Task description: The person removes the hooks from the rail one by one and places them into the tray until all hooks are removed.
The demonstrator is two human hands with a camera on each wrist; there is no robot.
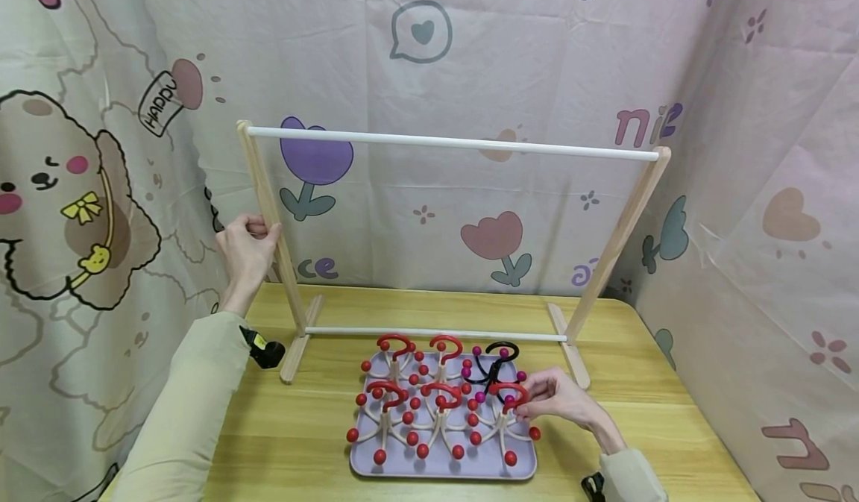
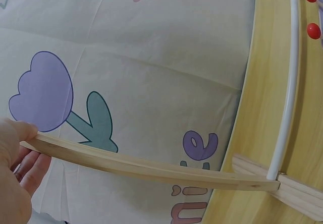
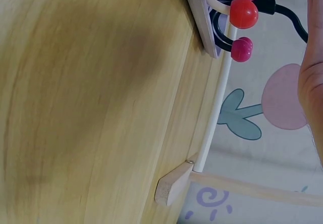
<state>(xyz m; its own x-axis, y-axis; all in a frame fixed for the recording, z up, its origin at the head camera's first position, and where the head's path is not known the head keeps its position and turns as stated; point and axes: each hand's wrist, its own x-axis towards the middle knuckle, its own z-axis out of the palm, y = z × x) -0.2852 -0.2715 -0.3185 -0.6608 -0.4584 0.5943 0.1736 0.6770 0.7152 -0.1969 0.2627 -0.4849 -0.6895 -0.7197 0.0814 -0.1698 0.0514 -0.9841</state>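
Observation:
My left hand (image 1: 250,252) grips the left upright (image 1: 288,278) of a wooden rack, thumb and fingers around the wood in the left wrist view. On a lilac tray (image 1: 443,471) stand several small hangers with pale, spreading arms tipped with red balls and red hooks on top. A black hanger (image 1: 493,371) with magenta balls stands at the tray's back right. My right hand (image 1: 560,397) pinches the front-right red-hooked hanger (image 1: 503,421) at its hook, fingertips partly hidden behind it. In the right wrist view, only the edge of that hand shows.
A white top bar (image 1: 456,142) and a white lower bar (image 1: 429,332) join the rack's uprights, just behind the tray. Wooden feet (image 1: 569,345) stand on the wood-grain table (image 1: 288,435). Patterned curtains (image 1: 429,77) enclose the back and sides.

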